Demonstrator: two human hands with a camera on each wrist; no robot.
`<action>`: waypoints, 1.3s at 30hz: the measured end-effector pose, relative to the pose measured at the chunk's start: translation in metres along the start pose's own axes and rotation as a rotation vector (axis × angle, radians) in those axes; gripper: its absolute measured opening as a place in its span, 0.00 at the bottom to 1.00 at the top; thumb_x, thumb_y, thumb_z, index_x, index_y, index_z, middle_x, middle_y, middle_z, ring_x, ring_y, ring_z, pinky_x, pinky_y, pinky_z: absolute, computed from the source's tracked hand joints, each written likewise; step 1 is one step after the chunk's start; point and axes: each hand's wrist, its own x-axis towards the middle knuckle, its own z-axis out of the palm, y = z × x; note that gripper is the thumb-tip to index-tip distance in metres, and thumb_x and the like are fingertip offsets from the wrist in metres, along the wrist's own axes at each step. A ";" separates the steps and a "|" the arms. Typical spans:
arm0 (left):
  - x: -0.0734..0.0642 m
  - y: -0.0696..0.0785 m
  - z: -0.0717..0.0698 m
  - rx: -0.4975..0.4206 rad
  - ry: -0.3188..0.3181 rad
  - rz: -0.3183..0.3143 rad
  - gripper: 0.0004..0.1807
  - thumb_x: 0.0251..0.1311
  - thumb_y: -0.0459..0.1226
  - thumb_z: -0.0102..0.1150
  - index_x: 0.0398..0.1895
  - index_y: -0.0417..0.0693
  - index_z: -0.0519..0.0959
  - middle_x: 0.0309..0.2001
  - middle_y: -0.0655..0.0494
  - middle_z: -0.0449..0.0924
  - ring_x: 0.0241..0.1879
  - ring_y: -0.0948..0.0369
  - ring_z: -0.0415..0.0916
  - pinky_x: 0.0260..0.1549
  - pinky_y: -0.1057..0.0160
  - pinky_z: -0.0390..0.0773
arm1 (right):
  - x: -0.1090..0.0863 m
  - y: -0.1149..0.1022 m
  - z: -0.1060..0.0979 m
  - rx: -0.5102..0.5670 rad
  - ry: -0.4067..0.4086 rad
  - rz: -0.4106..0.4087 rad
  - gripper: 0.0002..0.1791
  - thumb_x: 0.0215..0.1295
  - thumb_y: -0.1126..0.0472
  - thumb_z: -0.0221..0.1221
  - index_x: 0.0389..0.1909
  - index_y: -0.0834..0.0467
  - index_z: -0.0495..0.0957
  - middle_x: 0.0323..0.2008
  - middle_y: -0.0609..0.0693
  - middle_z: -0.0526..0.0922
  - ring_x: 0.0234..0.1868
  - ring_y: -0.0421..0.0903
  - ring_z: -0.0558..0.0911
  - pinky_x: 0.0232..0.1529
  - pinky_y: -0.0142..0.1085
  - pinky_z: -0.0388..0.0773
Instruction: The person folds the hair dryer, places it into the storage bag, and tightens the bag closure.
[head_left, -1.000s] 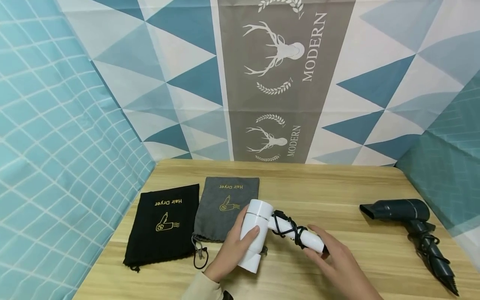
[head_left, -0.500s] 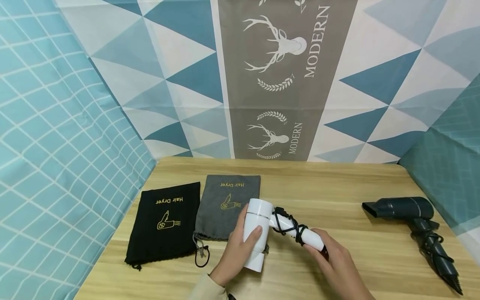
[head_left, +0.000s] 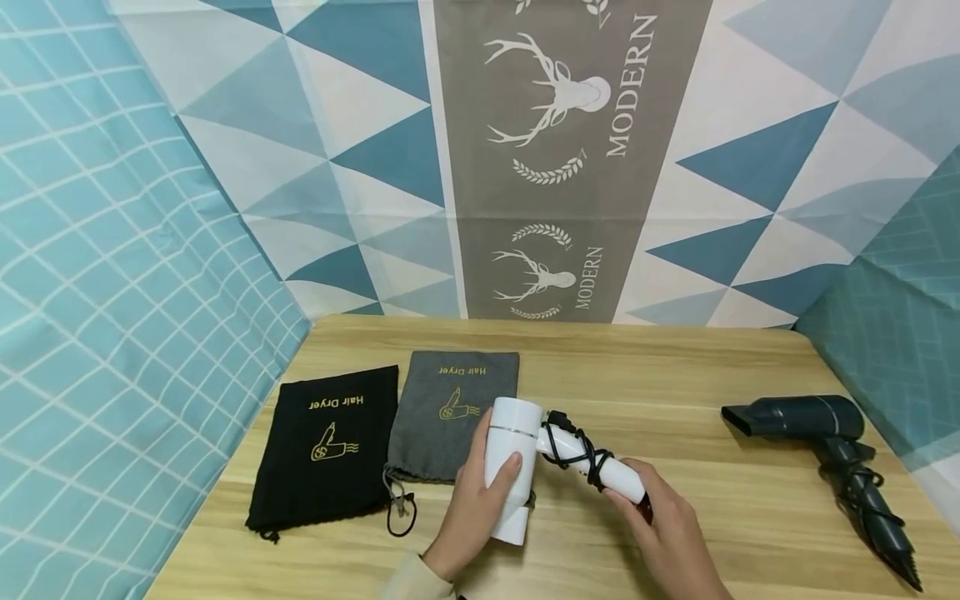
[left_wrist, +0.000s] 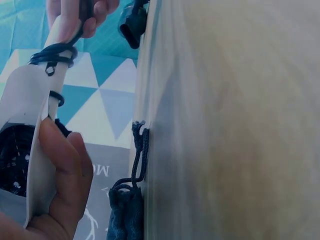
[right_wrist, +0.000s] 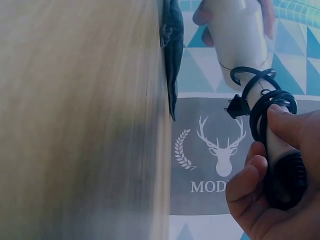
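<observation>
A white hair dryer (head_left: 517, 454) is held above the wooden table in both hands. Around its barrel my left hand (head_left: 471, 500) grips, thumb across the front. My right hand (head_left: 667, 521) holds the end of the handle, thumb and fingers curled round it in the right wrist view. Black cord (right_wrist: 272, 102) is wound about the handle, and its plug (right_wrist: 235, 107) sticks out to one side. Just behind the left hand lies a grey drawstring pouch (head_left: 450, 433) printed "Hair Dryer". Farther left is a flat black pouch (head_left: 330, 450) with the same print.
A dark hair dryer (head_left: 806, 418) with its cord wrapped round the handle lies at the right end of the table (head_left: 637, 367). Patterned cloth (head_left: 390, 150) hangs behind the table, and blue checked cloth (head_left: 112, 292) at the left.
The white hair dryer and both hands stay nearly in place, with only a slight shift of the barrel and left hand to the right. The whole view shifts slightly.
</observation>
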 end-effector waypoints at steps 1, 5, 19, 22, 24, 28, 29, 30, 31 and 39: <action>-0.001 0.000 0.001 0.000 0.008 -0.002 0.39 0.74 0.48 0.51 0.79 0.72 0.42 0.54 0.41 0.73 0.35 0.56 0.81 0.25 0.57 0.83 | -0.001 0.000 0.001 -0.001 0.004 -0.005 0.18 0.63 0.62 0.68 0.53 0.53 0.76 0.36 0.45 0.81 0.28 0.35 0.72 0.25 0.30 0.71; -0.003 -0.001 0.002 0.000 0.031 0.001 0.39 0.74 0.49 0.51 0.79 0.72 0.42 0.53 0.42 0.73 0.34 0.57 0.82 0.24 0.58 0.83 | -0.003 0.000 0.003 -0.003 0.027 -0.022 0.20 0.61 0.64 0.69 0.52 0.53 0.76 0.34 0.44 0.79 0.27 0.34 0.71 0.24 0.29 0.71; -0.003 0.001 0.006 -0.043 0.068 0.026 0.37 0.74 0.45 0.51 0.79 0.70 0.44 0.50 0.42 0.75 0.37 0.54 0.81 0.26 0.56 0.84 | -0.003 -0.005 0.005 0.017 0.122 -0.069 0.22 0.57 0.69 0.70 0.52 0.56 0.76 0.35 0.45 0.79 0.26 0.32 0.69 0.23 0.28 0.70; -0.004 0.001 0.008 -0.041 0.084 0.042 0.37 0.74 0.44 0.52 0.79 0.70 0.45 0.51 0.42 0.75 0.39 0.54 0.80 0.26 0.57 0.84 | -0.004 -0.006 0.006 0.023 0.137 -0.076 0.23 0.57 0.69 0.70 0.52 0.56 0.76 0.34 0.45 0.79 0.25 0.32 0.69 0.22 0.28 0.70; -0.004 0.001 0.009 -0.038 0.094 0.048 0.37 0.74 0.44 0.52 0.78 0.71 0.46 0.52 0.42 0.75 0.39 0.54 0.80 0.26 0.57 0.84 | -0.004 -0.006 0.006 0.023 0.144 -0.078 0.23 0.56 0.69 0.70 0.52 0.56 0.77 0.33 0.45 0.78 0.25 0.32 0.69 0.22 0.28 0.70; -0.005 0.001 0.010 -0.045 0.105 0.049 0.37 0.74 0.44 0.52 0.79 0.70 0.46 0.52 0.43 0.75 0.40 0.53 0.80 0.27 0.57 0.84 | -0.005 -0.007 0.007 0.016 0.146 -0.068 0.23 0.57 0.69 0.70 0.52 0.56 0.76 0.34 0.46 0.79 0.25 0.31 0.68 0.22 0.28 0.69; -0.006 0.002 0.011 -0.049 0.108 0.047 0.37 0.74 0.44 0.52 0.79 0.70 0.46 0.53 0.44 0.75 0.40 0.53 0.80 0.28 0.57 0.84 | -0.005 -0.007 0.007 0.016 0.147 -0.064 0.23 0.57 0.69 0.70 0.52 0.56 0.76 0.34 0.46 0.79 0.25 0.32 0.69 0.22 0.28 0.69; -0.006 0.002 0.011 -0.052 0.112 0.046 0.37 0.74 0.44 0.52 0.79 0.70 0.46 0.53 0.44 0.75 0.40 0.53 0.80 0.28 0.57 0.84 | -0.006 -0.008 0.007 0.015 0.147 -0.061 0.23 0.57 0.69 0.71 0.52 0.56 0.76 0.34 0.46 0.79 0.25 0.32 0.68 0.22 0.28 0.69; -0.007 0.002 0.012 -0.054 0.118 0.044 0.38 0.73 0.44 0.53 0.79 0.70 0.46 0.52 0.45 0.75 0.40 0.53 0.79 0.28 0.57 0.83 | -0.006 -0.008 0.007 0.013 0.146 -0.057 0.23 0.57 0.69 0.71 0.53 0.56 0.76 0.34 0.46 0.79 0.25 0.32 0.69 0.22 0.28 0.69; -0.009 0.005 0.015 -0.054 0.143 0.038 0.38 0.73 0.45 0.53 0.78 0.73 0.45 0.51 0.46 0.76 0.40 0.53 0.80 0.29 0.57 0.83 | -0.005 -0.008 0.007 0.013 0.159 -0.061 0.24 0.55 0.70 0.71 0.53 0.57 0.76 0.33 0.46 0.79 0.24 0.32 0.68 0.22 0.28 0.69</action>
